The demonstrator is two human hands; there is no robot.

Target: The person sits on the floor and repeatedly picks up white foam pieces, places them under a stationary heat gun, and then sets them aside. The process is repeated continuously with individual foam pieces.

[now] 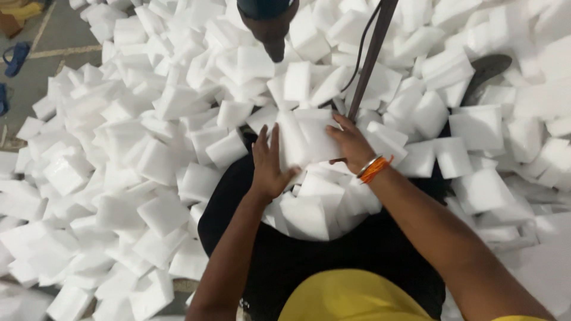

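Foam block is pressed flat between left hand and right hand; the tool tip at 12 o'clock might catch the fingertips.

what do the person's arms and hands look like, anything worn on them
Both arms are bare from the hands up past the elbows, with no gloves and no sleeves over the forearms. The left hand carries nothing on its wrist that shows. The right hand has a silver metal bangle at the wrist, with an orange thread band wound beside it. A yellow shirt shows at the bottom edge.
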